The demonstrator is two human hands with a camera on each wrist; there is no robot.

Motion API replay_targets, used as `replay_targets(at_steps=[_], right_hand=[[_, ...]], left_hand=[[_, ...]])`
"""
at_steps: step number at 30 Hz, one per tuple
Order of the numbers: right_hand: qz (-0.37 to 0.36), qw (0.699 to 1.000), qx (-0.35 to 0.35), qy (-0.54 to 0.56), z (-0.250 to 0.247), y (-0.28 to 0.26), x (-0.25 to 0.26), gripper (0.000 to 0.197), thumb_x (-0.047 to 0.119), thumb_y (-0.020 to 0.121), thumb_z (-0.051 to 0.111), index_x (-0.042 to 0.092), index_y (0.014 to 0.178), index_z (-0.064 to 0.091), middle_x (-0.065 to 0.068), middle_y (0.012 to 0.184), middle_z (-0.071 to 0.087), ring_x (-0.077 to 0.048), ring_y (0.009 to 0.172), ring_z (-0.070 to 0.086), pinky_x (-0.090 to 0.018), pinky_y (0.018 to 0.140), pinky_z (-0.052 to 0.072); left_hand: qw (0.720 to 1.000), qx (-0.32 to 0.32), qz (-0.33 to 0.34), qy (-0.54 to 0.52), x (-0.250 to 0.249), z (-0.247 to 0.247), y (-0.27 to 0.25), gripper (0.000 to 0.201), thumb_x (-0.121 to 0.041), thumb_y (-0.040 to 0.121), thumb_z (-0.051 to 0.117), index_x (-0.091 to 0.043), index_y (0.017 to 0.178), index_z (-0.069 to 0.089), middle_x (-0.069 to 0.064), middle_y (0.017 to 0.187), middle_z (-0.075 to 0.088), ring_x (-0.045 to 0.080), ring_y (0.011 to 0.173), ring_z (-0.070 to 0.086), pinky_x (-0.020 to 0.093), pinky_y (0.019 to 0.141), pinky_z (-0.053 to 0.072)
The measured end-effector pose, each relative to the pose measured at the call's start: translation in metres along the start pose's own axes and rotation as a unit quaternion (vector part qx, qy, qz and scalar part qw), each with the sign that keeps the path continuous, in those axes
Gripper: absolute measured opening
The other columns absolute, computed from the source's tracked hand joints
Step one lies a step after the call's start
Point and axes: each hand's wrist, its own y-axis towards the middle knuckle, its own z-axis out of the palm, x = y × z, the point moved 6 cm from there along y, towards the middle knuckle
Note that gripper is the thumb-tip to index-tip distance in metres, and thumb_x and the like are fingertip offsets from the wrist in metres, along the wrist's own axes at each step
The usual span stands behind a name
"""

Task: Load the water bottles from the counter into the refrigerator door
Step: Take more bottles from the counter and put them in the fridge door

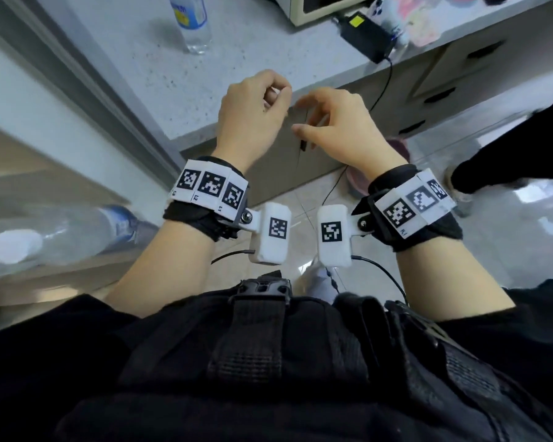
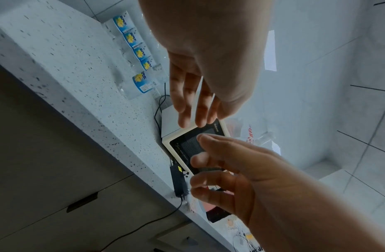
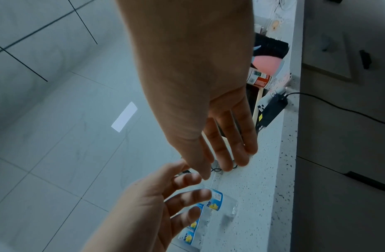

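Several clear water bottles [image 2: 142,83] with blue and yellow labels stand in a row along the wall on the speckled grey counter [image 1: 237,59]. The head view shows one of them [image 1: 190,23] at the top; the right wrist view shows others [image 3: 217,202]. Another clear bottle [image 1: 77,231] with a white cap appears blurred at the left, seemingly in the refrigerator door. My left hand [image 1: 273,94] and right hand [image 1: 310,116] hover close together at the counter's front edge. Both have loosely bent fingers and hold nothing. The wrist views confirm the left hand [image 2: 193,102] and right hand [image 3: 228,150] are empty.
A cream countertop oven [image 2: 193,145] stands at the right of the counter, with a black power adapter [image 1: 364,36] and its cable hanging over the edge. Cabinet drawers [image 1: 444,81] lie below. Another person's leg and shoe [image 1: 460,186] stand on the tiled floor at right.
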Motion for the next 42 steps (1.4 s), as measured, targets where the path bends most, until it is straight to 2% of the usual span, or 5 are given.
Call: replay_targets(at_steps=[6, 16, 20, 25, 42], right_hand=[[-0.034, 0.998, 0.051, 0.01, -0.029, 0.098, -0.026, 0.033, 0.023, 0.082, 0.066, 0.016, 0.112, 0.058, -0.003, 0.084, 0.065, -0.006, 0.063, 0.056, -0.023, 0.063, 0.044], [-0.079, 0.991, 0.099, 0.037, -0.038, 0.241, -0.029, 0.039, 0.02, 0.081, 0.065, 0.017, 0.118, 0.053, 0.003, 0.076, 0.066, -0.014, 0.066, 0.066, -0.025, 0.065, 0.047], [-0.087, 0.987, 0.128, 0.038, -0.018, 0.291, -0.018, 0.04, 0.02, 0.082, 0.065, 0.017, 0.119, 0.052, 0.01, 0.071, 0.061, -0.018, 0.066, 0.067, -0.023, 0.06, 0.048], [-0.094, 0.982, 0.158, 0.034, 0.004, 0.339, 0.001, 0.039, 0.02, 0.083, 0.065, 0.018, 0.12, 0.052, 0.009, 0.073, 0.061, -0.019, 0.069, 0.067, -0.03, 0.068, 0.05], [-0.104, 0.967, 0.229, 0.028, 0.04, 0.365, 0.016, 0.037, 0.02, 0.084, 0.066, 0.018, 0.118, 0.053, 0.008, 0.074, 0.062, -0.018, 0.063, 0.066, -0.022, 0.057, 0.049]], left_hand=[[0.997, -0.038, -0.069, 0.017, 0.008, 0.025, 0.087, 0.016, -0.031, 0.084, 0.05, -0.025, 0.09, 0.063, 0.004, 0.076, 0.069, 0.024, 0.068, 0.066, 0.046, 0.073, 0.057], [0.962, -0.194, -0.191, 0.028, 0.049, -0.006, 0.184, 0.031, -0.031, 0.084, 0.056, -0.018, 0.112, 0.055, -0.01, 0.085, 0.057, 0.027, 0.085, 0.065, 0.048, 0.083, 0.055], [0.936, -0.264, -0.223, 0.071, 0.076, -0.04, 0.222, 0.043, -0.028, 0.086, 0.06, -0.015, 0.124, 0.045, 0.005, 0.118, 0.053, 0.022, 0.103, 0.056, 0.025, 0.088, 0.043], [0.922, -0.281, -0.246, 0.103, 0.099, -0.078, 0.263, 0.06, -0.031, 0.087, 0.063, -0.017, 0.137, 0.033, 0.009, 0.134, 0.036, 0.022, 0.113, 0.052, 0.028, 0.088, 0.042], [0.934, -0.309, -0.149, 0.097, 0.11, -0.085, 0.269, 0.041, -0.034, 0.076, 0.073, -0.005, 0.095, 0.052, -0.006, 0.083, 0.054, 0.013, 0.073, 0.052, 0.032, 0.063, 0.046]])
